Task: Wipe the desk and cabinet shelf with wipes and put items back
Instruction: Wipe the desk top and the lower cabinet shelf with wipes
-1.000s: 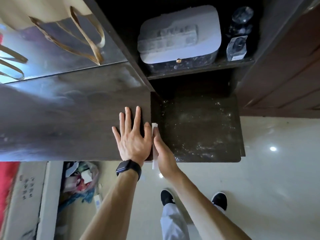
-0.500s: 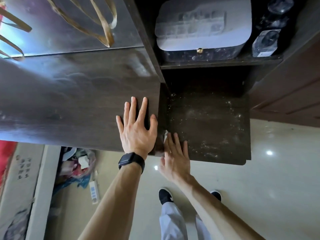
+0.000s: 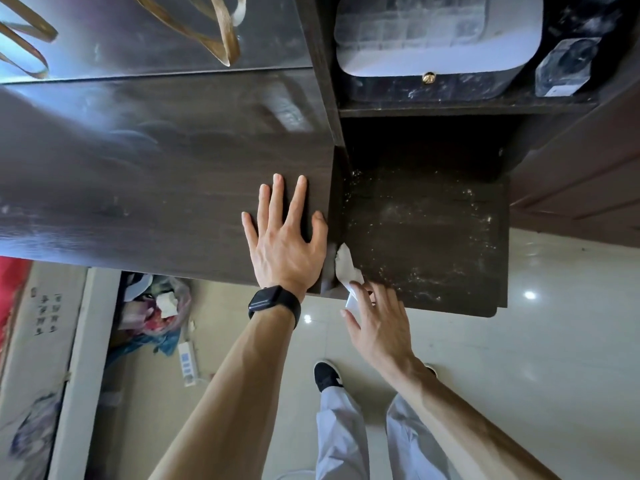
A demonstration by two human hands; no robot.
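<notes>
Left hand (image 3: 284,244) spread flat on desk (image 3: 156,185); my right hand (image 3: 377,327) presses wipe (image 3: 344,268) with straight fingers at shelf (image 3: 433,237) near-left corner. Wipe likely soft, light, bunches; pin it flat.

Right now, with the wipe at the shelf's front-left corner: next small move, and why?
Probably sweep the wipe rightward along the front of the cabinet shelf. The right hand presses it into the front-left corner, while pale dust specks cover the board to the right and toward the back. The left hand lies flat on the desk top, so it can brace.
</notes>
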